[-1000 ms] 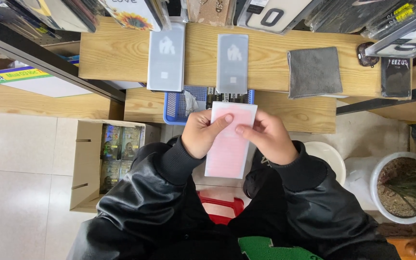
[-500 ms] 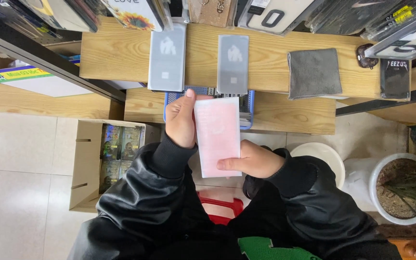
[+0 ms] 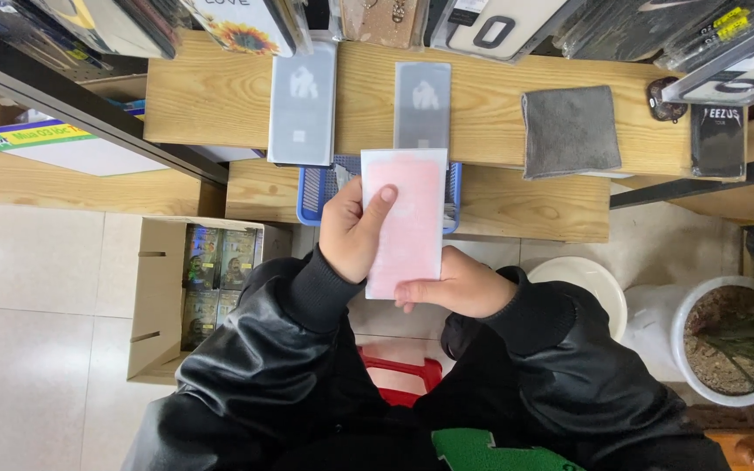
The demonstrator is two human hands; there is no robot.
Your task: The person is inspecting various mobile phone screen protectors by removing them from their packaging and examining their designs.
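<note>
I hold a pale pink rectangular sheet (image 3: 412, 218) upright over a blue basket (image 3: 316, 194) on the lower wooden shelf. My left hand (image 3: 351, 231) grips its left edge, thumb lying on the pink face. My right hand (image 3: 451, 283) holds its bottom right corner from below. Both arms are in black leather sleeves. Two grey flat packets, one (image 3: 303, 105) on the left and one (image 3: 422, 105) right of it, lie on the upper wooden shelf (image 3: 490, 105) just beyond the sheet.
A grey cloth (image 3: 569, 131) and a dark phone case (image 3: 717, 139) lie on the upper shelf. A cardboard box (image 3: 163, 296) of packets stands on the floor at left. A white bucket (image 3: 591, 283) and a potted plant (image 3: 726, 349) stand at right. A red stool (image 3: 399, 375) is below me.
The pink sheet has been turned and lifted from my lap toward the basket. My left hand moved from the sheet's top to its left edge; my right hand slid down to the bottom corner.
</note>
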